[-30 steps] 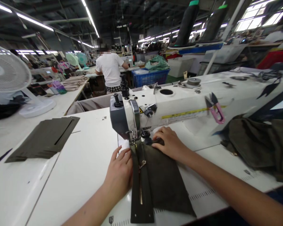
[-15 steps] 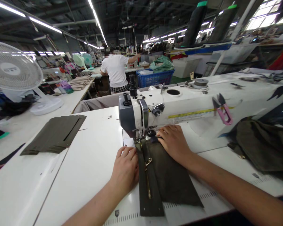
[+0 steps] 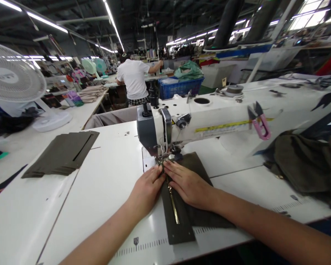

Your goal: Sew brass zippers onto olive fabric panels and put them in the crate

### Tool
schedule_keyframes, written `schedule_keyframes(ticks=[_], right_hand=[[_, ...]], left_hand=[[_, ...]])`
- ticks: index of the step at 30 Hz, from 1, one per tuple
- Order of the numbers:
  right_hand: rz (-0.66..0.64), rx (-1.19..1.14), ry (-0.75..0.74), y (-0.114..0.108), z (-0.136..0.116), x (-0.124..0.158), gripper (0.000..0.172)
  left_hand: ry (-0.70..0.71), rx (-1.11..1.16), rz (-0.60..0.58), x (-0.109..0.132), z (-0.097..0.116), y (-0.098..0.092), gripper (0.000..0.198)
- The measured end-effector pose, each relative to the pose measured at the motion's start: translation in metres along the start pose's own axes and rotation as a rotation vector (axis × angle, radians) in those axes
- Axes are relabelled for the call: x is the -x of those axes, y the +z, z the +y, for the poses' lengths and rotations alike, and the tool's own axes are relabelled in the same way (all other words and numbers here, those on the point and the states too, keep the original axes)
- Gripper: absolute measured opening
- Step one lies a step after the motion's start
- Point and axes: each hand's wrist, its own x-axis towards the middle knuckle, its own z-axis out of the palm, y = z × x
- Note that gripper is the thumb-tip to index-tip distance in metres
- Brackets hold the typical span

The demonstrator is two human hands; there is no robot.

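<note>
An olive-green fabric piece [image 3: 179, 233] with a gold metal zipper [image 3: 174, 208] lies under the needle area of a white sewing machine [image 3: 220, 114]. My left hand [image 3: 146, 187] rests at the left edge of the strip, fingertips just in front of the presser foot [image 3: 161, 158], fingers extended and close together. Lying flat across the fabric is my right hand [image 3: 191, 184], its fingers reaching to the zipper beside the left fingertips. The zipper pull is partly covered by the right hand. A wider fabric panel [image 3: 194, 162] extends out beneath and behind that hand.
A stack of olive panels [image 3: 59, 154] lies to the left. Pink-handled thread snips [image 3: 260, 123] hang on the machine arm. Bundled dark cloth [image 3: 300, 165] sits on the right. A white fan [image 3: 52, 119] stands far left; a person in white [image 3: 134, 77] works ahead.
My right hand has moved left and nearer, from beside the presser foot onto the fabric by the zipper. My left fingers have shifted slightly forward. The camera view has moved slightly.
</note>
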Motion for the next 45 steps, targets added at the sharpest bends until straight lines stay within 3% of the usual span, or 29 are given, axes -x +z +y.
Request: schedule_keyframes(ticks=[14,21,32,37,41,45], right_hand=[[0.06,-0.012,0.055,0.004,-0.002,0.002,0.042],[0.065,-0.017,0.056,0.005,0.002,0.0,0.042],[0.117,-0.082,0.014,0.002,0.018,-0.018,0.033],[0.092,-0.062,-0.002,-0.004,0.008,-0.008,0.032],[0.104,-0.014,0.073,0.0,-0.005,0.004,0.04],[0.075,0.025,0.093,0.004,-0.006,0.004,0.042]], left_hand=[[-0.063,-0.033,-0.053,-0.004,0.008,-0.003,0.029],[-0.065,-0.017,-0.102,-0.009,0.005,-0.004,0.028],[-0.147,0.029,-0.088,-0.021,-0.005,-0.005,0.022],[-0.1,0.038,-0.085,-0.008,0.006,-0.01,0.024],[-0.103,0.012,-0.023,0.004,0.018,-0.009,0.027],[-0.114,0.025,0.008,0.003,0.02,-0.008,0.025]])
